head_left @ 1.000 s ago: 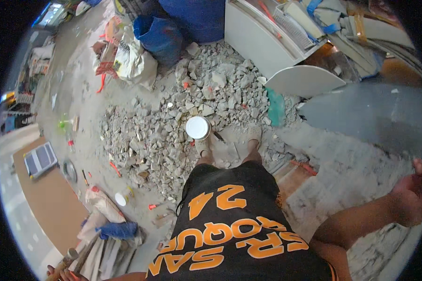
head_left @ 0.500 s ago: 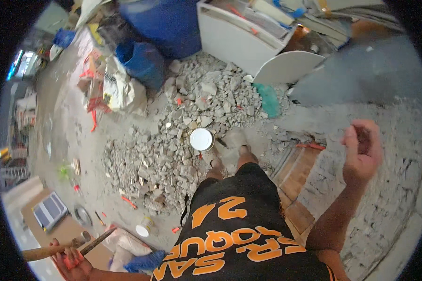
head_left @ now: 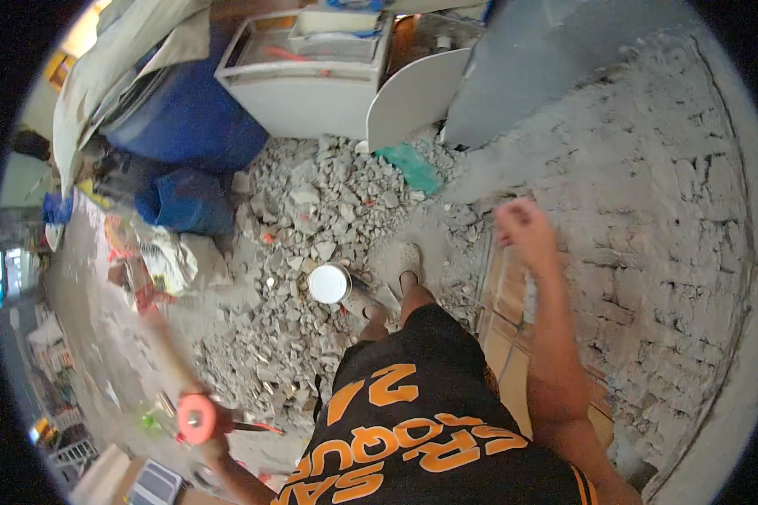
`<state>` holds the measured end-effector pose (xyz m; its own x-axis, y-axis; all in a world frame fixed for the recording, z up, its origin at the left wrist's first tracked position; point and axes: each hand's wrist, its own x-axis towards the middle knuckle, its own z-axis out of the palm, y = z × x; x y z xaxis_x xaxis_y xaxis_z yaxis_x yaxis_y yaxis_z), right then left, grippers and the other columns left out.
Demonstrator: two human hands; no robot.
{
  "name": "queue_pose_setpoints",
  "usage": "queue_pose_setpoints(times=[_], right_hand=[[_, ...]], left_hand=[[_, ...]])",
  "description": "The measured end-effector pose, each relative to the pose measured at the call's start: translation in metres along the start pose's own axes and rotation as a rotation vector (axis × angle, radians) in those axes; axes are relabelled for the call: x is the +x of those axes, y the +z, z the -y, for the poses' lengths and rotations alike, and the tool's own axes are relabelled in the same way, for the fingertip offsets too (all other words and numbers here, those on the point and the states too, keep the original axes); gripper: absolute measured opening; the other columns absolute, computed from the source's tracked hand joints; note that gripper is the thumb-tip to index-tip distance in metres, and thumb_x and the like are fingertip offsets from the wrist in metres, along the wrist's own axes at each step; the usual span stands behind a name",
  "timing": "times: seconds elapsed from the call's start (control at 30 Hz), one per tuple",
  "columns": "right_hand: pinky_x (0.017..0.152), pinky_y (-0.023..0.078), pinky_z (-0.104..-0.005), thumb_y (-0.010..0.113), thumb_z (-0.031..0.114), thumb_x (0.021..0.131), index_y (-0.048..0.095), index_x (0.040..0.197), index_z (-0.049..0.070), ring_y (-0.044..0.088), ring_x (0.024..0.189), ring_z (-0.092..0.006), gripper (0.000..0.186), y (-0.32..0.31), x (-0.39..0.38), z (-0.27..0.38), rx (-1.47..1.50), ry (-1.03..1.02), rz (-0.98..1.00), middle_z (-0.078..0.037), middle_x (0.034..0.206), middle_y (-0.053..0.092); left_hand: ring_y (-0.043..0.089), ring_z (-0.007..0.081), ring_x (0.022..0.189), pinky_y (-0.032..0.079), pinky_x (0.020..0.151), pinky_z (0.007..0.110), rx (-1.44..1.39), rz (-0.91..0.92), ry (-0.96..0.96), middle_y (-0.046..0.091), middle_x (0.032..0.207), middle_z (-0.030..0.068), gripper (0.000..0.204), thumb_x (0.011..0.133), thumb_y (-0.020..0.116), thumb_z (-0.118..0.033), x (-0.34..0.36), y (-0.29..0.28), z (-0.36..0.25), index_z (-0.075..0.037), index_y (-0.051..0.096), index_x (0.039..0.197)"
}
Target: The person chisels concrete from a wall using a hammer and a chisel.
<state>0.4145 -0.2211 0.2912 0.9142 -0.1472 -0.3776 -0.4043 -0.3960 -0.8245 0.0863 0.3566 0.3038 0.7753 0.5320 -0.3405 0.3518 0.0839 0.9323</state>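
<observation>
My left hand point(head_left: 216, 441), at the lower left, is closed around a chisel with a round orange hand guard point(head_left: 197, 418). Its dark shank points right. In the same hand is a blurred wooden tool handle point(head_left: 167, 353), slanting up and away; I cannot make out its head. My right hand point(head_left: 526, 234) is raised at the right with fingers curled into a loose fist. It is smeared by motion, and no object shows in it. Below it lie wooden planks point(head_left: 507, 290). A white-topped bucket point(head_left: 329, 284) stands beside my feet, among broken rubble point(head_left: 312, 202).
A white cabinet point(head_left: 307, 105) and a grey panel point(head_left: 514, 76) stand at the far side. Blue drums or bags point(head_left: 189, 118) and torn sacks point(head_left: 173, 263) are at the left. A rough, chipped wall point(head_left: 648, 252) rises on the right. Green sheeting point(head_left: 408, 168) lies near the cabinet.
The view has turned, shifting the scene. My left hand has come up and inward with the chisel, and the wooden handle now points away. My right hand has moved left, over the planks.
</observation>
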Motion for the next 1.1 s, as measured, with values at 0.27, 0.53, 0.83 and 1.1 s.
queue_pose_setpoints(times=[0.27, 0.53, 0.83, 1.1], right_hand=[[0.083, 0.052, -0.0347, 0.063, 0.036, 0.092, 0.064, 0.115, 0.006, 0.065, 0.093, -0.0187, 0.037, 0.105, 0.041, -0.051, 0.077, -0.164, 1.002, -0.01, 0.102, 0.069], [0.085, 0.049, -0.0335, 0.067, 0.043, 0.086, 0.055, 0.128, 0.003, 0.062, 0.1, -0.0208, 0.059, 0.095, 0.073, -0.055, -0.145, -0.226, 1.592, -0.012, 0.113, 0.066], [0.047, 0.054, -0.0307, 0.069, 0.017, 0.08, 0.063, 0.099, 0.003, 0.064, 0.056, -0.016, 0.025, 0.041, 0.098, -0.026, -0.093, 0.187, 1.315, -0.007, 0.074, 0.067], [0.073, 0.052, -0.046, 0.071, 0.028, 0.079, 0.063, 0.094, 0.001, 0.068, 0.08, -0.0349, 0.032, -0.009, 0.116, -0.089, -0.178, 0.231, 0.25, -0.021, 0.083, 0.067]], left_hand=[[0.066, 0.0322, 0.097, 0.053, 0.08, 0.039, 0.945, 0.928, 0.073, 0.066, 0.111, 0.0164, 0.04, 0.07, 0.076, -0.025, 0.05, 0.276, -0.017, -0.005, 0.067, 0.103], [0.062, 0.0359, 0.094, 0.053, 0.079, 0.044, 1.232, 0.968, 0.149, 0.065, 0.099, 0.015, 0.04, 0.067, 0.076, -0.029, 0.083, 0.41, -0.044, -0.006, 0.065, 0.097], [0.066, 0.0373, 0.09, 0.054, 0.072, 0.048, 1.202, 1.169, 0.489, 0.061, 0.114, 0.0133, 0.043, 0.073, 0.07, -0.021, 0.106, 0.508, -0.082, -0.012, 0.061, 0.114], [0.066, 0.0317, 0.095, 0.053, 0.08, 0.039, 1.019, 1.264, 0.588, 0.067, 0.105, 0.0118, 0.03, 0.067, 0.076, -0.017, 0.18, 0.563, -0.116, -0.007, 0.07, 0.094]])
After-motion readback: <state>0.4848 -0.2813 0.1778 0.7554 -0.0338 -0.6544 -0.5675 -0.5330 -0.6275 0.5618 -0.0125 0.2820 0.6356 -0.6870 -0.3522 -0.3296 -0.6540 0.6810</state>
